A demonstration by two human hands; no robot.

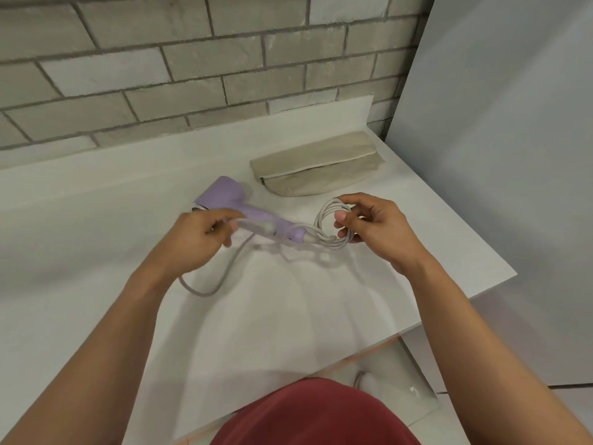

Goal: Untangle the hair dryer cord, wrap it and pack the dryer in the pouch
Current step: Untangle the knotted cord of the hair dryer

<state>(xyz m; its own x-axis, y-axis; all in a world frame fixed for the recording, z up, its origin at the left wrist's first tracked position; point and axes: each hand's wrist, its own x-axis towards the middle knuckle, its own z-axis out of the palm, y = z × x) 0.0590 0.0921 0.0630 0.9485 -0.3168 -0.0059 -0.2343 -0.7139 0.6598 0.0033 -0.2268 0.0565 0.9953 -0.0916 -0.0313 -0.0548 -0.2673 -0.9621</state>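
We are pinching the coiled cord in our right hand's fingers, just off the handle of the lilac hair dryer lying on the worktop, while our left hand is clamping the cord's loose end (blurred), the pouch lying just behind.

Pale grey brick wall with darker mortar lines stood behind, white countertop with a low raised back edge ran below it, plain light grey panel rose at right, pale floor showed lower right, light was soft and even.
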